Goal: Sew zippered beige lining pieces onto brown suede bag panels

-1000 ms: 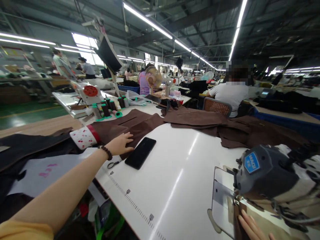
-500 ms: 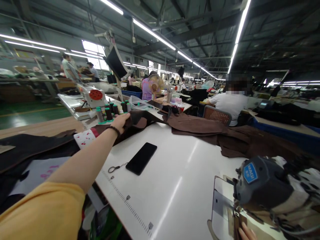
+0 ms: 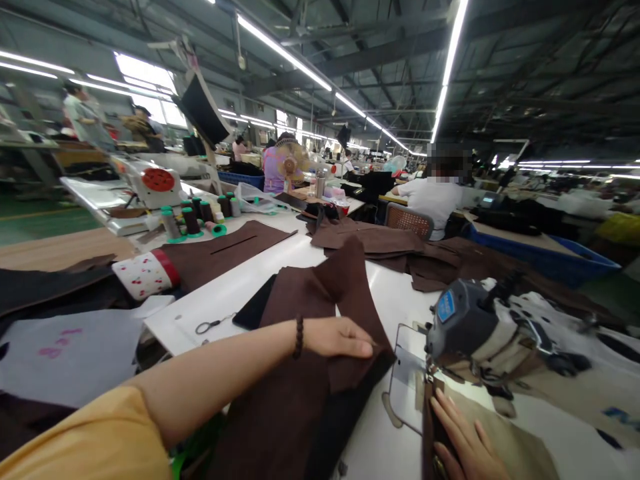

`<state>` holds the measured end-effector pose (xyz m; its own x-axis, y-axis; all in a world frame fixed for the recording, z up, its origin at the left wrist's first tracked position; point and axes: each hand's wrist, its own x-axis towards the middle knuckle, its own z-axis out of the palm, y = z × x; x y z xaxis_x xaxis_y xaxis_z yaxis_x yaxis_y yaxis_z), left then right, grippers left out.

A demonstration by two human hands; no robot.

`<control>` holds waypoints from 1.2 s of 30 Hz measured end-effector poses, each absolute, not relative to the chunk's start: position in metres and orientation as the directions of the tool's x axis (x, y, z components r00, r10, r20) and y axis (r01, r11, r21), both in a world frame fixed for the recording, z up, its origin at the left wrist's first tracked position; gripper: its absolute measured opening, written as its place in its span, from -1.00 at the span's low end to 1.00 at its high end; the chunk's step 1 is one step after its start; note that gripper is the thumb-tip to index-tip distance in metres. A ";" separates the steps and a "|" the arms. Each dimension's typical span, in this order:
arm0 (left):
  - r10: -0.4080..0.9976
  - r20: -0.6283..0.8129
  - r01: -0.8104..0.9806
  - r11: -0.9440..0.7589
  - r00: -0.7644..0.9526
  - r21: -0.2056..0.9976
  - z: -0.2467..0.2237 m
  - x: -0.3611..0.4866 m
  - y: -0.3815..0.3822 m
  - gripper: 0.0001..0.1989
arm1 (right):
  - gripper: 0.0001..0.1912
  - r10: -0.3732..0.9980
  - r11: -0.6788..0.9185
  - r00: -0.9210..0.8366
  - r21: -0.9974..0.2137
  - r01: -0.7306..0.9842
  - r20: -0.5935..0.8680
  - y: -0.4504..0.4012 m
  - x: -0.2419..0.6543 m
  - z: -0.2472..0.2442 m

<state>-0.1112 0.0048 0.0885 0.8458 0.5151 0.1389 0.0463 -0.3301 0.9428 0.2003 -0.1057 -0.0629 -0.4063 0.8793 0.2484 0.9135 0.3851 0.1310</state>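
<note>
Pinched between thumb and fingers of my left hand [image 3: 340, 337] is the edge of a brown fabric piece [image 3: 285, 393], which drapes over the white table and has a raised fold at the back. My right hand [image 3: 467, 437] lies with fingers stretched out on a brown fabric strip [image 3: 429, 433], beside the presser area of a sewing machine [image 3: 467, 323]. A paler fabric piece [image 3: 520, 433] spreads to the right of those fingers. The draped piece partly covers a black phone [image 3: 254, 305]; its ring strap [image 3: 207, 327] shows on the table [image 3: 185, 317].
Several thread cones [image 3: 193, 217] stand at the far left near another sewing machine [image 3: 155, 183]. A slit brown panel [image 3: 225, 250] lies before them, beside a cherry-print cloth band [image 3: 145, 273]. More brown pieces [image 3: 370, 240] lie at the back. A co-worker [image 3: 425, 200] sits beyond.
My left hand has come from beside the thread cones toward the machine, bringing a brown fabric piece over the phone. The view has shifted right, showing more of my right hand.
</note>
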 end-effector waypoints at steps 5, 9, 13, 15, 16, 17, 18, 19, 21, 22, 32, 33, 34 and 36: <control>0.465 0.091 0.268 -0.648 0.881 0.713 0.039 -0.080 -0.045 -0.26 | -0.53 0.930 0.294 -0.303 0.072 0.953 0.209 -0.116 0.175 -0.041; 0.312 0.060 0.257 -0.864 0.948 0.432 0.018 -0.088 -0.052 -0.19 | -0.53 0.952 0.266 -0.255 -0.047 0.963 0.172 -0.119 0.172 -0.036; 0.078 0.018 0.063 -0.904 0.997 0.424 0.023 -0.091 -0.021 -0.19 | -0.51 0.974 0.213 -0.194 -0.180 0.960 0.117 -0.125 0.165 -0.019; 0.032 -0.031 0.042 -0.897 0.999 0.441 0.031 -0.087 -0.006 -0.23 | -0.51 0.978 0.200 -0.183 -0.211 0.957 0.095 -0.126 0.162 -0.011; 0.042 -0.053 0.061 -0.894 0.998 0.445 0.035 -0.085 -0.004 -0.23 | -0.51 0.979 0.198 -0.182 -0.220 0.955 0.090 -0.126 0.161 -0.009; 0.081 -0.066 0.102 -0.891 0.995 0.443 0.039 -0.083 -0.005 -0.21 | -0.51 0.979 0.199 -0.182 -0.227 0.954 0.091 -0.126 0.161 -0.008; 0.139 -0.070 0.155 -0.884 0.988 0.441 0.041 -0.082 -0.010 -0.17 | -0.51 0.978 0.202 -0.185 -0.230 0.952 0.095 -0.126 0.161 -0.008; 0.198 -0.068 0.207 -0.873 0.978 0.442 0.043 -0.081 -0.019 -0.11 | -0.51 0.977 0.207 -0.188 -0.231 0.951 0.099 -0.127 0.161 -0.009; 0.279 -0.044 0.268 -0.845 0.959 0.462 0.043 -0.082 -0.045 0.02 | -0.52 0.975 0.214 -0.194 -0.224 0.951 0.111 -0.127 0.163 -0.013; 0.262 -0.039 0.248 -0.842 0.964 0.479 0.041 -0.083 -0.058 0.04 | -0.52 0.973 0.217 -0.194 -0.217 0.952 0.123 -0.127 0.163 -0.015; 0.299 0.007 0.261 -0.844 0.954 0.468 0.023 -0.083 -0.084 -0.32 | -0.51 0.967 0.226 -0.196 -0.193 0.955 0.163 -0.126 0.165 -0.020; 0.278 0.002 0.244 -0.846 0.961 0.474 0.023 -0.083 -0.082 -0.24 | -0.51 0.971 0.216 -0.189 -0.197 0.956 0.147 -0.126 0.164 -0.017; 0.255 -0.008 0.228 -0.849 0.967 0.478 0.024 -0.083 -0.081 -0.17 | -0.52 0.975 0.207 -0.184 -0.201 0.957 0.127 -0.127 0.163 -0.014; 0.230 -0.033 0.218 -0.857 0.973 0.468 0.023 -0.083 -0.080 -0.14 | -0.52 0.979 0.196 -0.180 -0.212 0.957 0.091 -0.127 0.161 -0.008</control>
<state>-0.0825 -0.0800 0.0235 0.9727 0.2296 -0.0328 0.2179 -0.8566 0.4677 0.1607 -0.1273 -0.0079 -0.1802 0.9794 0.0909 0.9574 0.1959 -0.2122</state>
